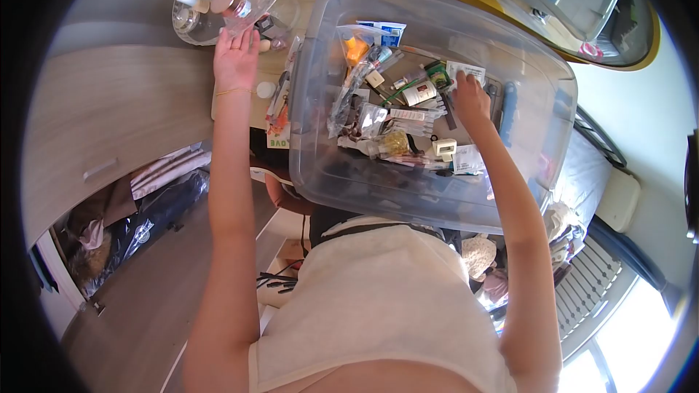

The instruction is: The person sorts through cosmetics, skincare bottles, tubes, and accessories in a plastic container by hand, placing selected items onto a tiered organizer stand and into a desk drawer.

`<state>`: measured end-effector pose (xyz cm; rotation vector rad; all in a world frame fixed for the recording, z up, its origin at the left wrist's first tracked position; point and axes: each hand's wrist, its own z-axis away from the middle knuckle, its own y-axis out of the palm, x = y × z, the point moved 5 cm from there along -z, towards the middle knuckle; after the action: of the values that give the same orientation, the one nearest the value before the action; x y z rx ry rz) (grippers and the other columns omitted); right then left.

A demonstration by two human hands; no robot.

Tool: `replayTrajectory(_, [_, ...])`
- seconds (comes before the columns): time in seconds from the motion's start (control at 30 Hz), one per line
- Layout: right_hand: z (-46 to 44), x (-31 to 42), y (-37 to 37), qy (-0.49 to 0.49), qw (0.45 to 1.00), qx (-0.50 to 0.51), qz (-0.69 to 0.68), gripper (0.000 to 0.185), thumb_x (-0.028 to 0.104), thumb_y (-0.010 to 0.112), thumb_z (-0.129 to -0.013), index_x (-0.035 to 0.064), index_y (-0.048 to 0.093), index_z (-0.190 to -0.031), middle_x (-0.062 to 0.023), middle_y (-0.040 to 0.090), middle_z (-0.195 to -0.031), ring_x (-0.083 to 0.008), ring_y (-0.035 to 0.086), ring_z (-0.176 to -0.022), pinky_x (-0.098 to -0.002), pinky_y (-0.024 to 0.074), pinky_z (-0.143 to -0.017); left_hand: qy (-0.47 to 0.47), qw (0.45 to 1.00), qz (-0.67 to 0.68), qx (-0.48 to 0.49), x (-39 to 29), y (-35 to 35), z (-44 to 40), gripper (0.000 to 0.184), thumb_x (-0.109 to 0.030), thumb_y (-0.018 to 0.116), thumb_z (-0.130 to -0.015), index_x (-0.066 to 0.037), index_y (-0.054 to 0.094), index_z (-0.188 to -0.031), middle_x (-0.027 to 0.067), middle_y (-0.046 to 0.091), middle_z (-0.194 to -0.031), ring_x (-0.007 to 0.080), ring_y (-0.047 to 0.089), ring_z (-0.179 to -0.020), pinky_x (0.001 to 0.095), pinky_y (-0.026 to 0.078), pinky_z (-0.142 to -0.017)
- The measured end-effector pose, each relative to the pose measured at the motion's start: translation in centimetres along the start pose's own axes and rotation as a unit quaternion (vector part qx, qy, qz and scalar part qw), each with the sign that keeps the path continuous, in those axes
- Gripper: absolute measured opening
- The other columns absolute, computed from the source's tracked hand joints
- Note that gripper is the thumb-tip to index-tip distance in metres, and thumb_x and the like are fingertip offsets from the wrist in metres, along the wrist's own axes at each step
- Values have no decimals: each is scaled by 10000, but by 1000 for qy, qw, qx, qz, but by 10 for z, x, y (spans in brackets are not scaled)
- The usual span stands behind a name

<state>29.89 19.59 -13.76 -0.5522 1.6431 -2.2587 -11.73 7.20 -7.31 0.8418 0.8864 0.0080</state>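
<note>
My left hand [237, 60] is stretched out palm up at the edge of a clear round organizer [178, 18], fingers extended and slightly apart. A jar with a pinkish lid [227, 1] sits just beyond its fingertips. My right hand [472, 100] reaches into a large clear plastic bin [313, 102], fingers bent but apart over a white printed packet [466, 71]. Close to it lie a green packet [438, 73] and a white labelled bottle [420, 93]. Whether the fingertips touch the packet is unclear.
Inside the bin are a clear pouch with an orange item [355, 49], a white box-shaped item [444, 147] and several small packets. A round white lid [266, 89] lies left of the bin. A gold-rimmed mirror [641, 62] stands behind. An open drawer [138, 211] is at lower left.
</note>
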Motion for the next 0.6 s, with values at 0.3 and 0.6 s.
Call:
replayTrajectory(0.3, [-49, 24, 25, 9, 994, 94, -50, 528, 179, 630, -744, 195, 409, -1224, -155, 498, -1135, -346, 517, -1071, -446, 490, -815, 19, 996, -83, -7, -47, -40, -13, 351, -221, 472, -926, 0, 424, -1195, 134, 448, -1237, 247, 426, -1143, 389, 390, -971])
replayTrajectory(0.6, [-22, 28, -31, -74, 893, 30, -442, 523, 131, 724, -666, 16, 489, -1119, -122, 611, -982, -245, 587, -913, -317, 465, -813, 10, 991, -131, -37, -62, -48, -20, 373, -265, 478, -927, 10, 449, -1178, 110, 504, -1168, 237, 483, -1104, 360, 403, -969])
